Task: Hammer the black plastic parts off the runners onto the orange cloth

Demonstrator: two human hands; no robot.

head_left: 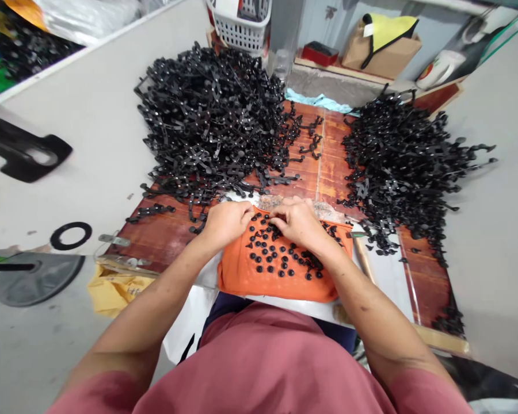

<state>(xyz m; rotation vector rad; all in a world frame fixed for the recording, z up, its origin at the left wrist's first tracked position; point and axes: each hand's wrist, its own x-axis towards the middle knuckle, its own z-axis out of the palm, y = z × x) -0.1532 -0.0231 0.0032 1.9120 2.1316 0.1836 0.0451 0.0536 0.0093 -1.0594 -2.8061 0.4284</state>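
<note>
An orange cloth (237,267) lies in front of me on the table's near edge, dotted with many small black round caps (270,269). My left hand (228,223) rests at the cloth's upper left corner with its fingers curled closed; whatever they grip is hidden. Over the upper middle of the cloth, my right hand (301,223) is closed in a pinch among the black caps. Its palm and fingers cover what lies between the fingertips. More black pieces sit bunched under and beside my right wrist.
Behind my left hand rises a big heap of black plastic parts (211,121); a second heap (399,161) stands at the right. A wooden-handled tool (365,259) lies right of the cloth. Light panels (82,126) flank the table. A white basket (242,26) stands at the back.
</note>
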